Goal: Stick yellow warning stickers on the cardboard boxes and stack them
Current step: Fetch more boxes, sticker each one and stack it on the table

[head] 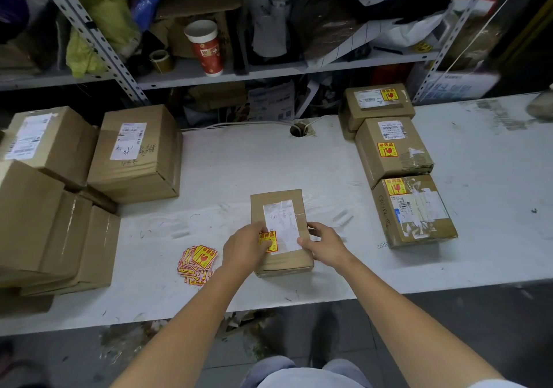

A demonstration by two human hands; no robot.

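Sticker [269, 235] is pinched by left hand [244, 248] against box [276, 198]; right hand [324, 245] grips box. Scuffed white table [239, 163], cluttered shelves [191, 76] behind

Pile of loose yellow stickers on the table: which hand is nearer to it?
Left. The left hand presses a yellow sticker onto the small cardboard box, just right of the sticker pile; the right hand holds the box's right side, farther off.

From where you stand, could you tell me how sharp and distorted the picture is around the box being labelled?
Head view: the centre box and the yellow sticker at the left hand are sharp; the shelf clutter above is soft; the wide lens bends the shelf uprights and the table edge; tape on the nearest stickered box shows glare.
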